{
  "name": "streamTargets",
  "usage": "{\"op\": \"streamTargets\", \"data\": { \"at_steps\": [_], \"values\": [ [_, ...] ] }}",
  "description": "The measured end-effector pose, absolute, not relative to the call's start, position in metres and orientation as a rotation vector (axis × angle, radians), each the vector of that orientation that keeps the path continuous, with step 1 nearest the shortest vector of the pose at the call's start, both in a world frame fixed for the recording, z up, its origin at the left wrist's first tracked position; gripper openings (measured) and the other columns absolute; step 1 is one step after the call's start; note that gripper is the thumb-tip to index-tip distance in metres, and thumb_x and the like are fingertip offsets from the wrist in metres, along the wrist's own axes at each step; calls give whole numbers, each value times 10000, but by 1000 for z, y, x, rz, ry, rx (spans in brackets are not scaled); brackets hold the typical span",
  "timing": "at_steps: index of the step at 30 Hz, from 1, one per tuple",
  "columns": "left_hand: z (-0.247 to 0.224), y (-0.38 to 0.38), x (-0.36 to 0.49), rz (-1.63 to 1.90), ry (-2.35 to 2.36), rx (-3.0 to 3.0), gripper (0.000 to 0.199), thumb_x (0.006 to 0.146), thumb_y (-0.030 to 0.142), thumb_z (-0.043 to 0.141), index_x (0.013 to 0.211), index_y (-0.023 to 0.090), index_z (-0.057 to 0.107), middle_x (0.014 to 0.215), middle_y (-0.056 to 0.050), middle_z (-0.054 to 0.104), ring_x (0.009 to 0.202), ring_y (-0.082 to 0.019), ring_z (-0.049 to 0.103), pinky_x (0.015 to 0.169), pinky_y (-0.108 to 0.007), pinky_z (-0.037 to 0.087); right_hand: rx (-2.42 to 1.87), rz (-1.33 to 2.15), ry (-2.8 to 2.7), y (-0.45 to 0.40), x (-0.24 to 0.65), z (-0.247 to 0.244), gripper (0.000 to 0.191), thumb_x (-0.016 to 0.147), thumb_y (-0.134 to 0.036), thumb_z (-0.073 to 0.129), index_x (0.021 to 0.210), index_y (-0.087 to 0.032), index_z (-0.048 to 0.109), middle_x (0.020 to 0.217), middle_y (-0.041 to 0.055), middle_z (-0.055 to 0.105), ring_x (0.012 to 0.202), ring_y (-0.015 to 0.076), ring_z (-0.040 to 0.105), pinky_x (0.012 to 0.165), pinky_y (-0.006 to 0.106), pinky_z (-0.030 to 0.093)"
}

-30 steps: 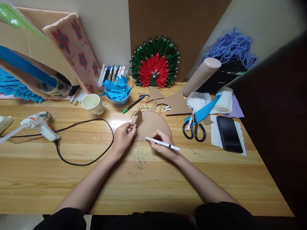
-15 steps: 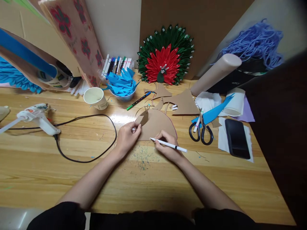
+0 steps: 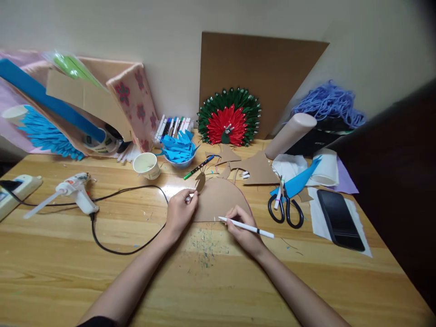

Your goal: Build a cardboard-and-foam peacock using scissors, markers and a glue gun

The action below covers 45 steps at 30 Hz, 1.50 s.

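Observation:
A rounded brown cardboard piece [image 3: 221, 200] lies on the wooden table with its straight edge toward me. My right hand [image 3: 244, 229] grips a white pen [image 3: 250, 227], its tip just off the cardboard's lower edge beside a small white mark. At the cardboard's left side, my left hand [image 3: 181, 211] pinches a small dark cutout [image 3: 200, 182] shaped like a bird's head with thin strands on top. A small white cylindrical end also shows between the left fingers. Bluish specks are scattered on the table below the cardboard.
A glue gun [image 3: 80, 193] with a looping black cord lies left. Behind are a paper cup [image 3: 146, 166], a bowl of blue petals [image 3: 179, 150] and a red-green peacock craft [image 3: 227, 119]. Black-handled scissors [image 3: 288, 211] and a phone [image 3: 340, 220] are at right.
The view has tilted up, showing more wall. The pen tip has shifted slightly right from the cardboard's edge, and a short white mark now shows there. The left hand still holds the cutout.

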<state>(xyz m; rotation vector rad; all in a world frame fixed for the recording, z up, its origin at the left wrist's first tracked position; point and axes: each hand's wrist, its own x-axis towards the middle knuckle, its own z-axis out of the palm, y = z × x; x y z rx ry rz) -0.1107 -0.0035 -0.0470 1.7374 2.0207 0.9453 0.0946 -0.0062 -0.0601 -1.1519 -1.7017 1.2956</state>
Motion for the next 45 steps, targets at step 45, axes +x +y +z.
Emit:
{"op": "streamTargets", "data": {
  "at_steps": [45],
  "values": [
    [-45, -94, -116, 745, 1315, 1362, 193, 861, 321, 502, 889, 162, 605, 762, -34, 634, 675, -126, 587, 627, -233, 469, -698, 1326, -1896, -53, 87, -43, 209, 722, -136, 523, 902, -214, 597, 787, 37, 645, 711, 162, 585, 672, 298, 473]
  ]
}}
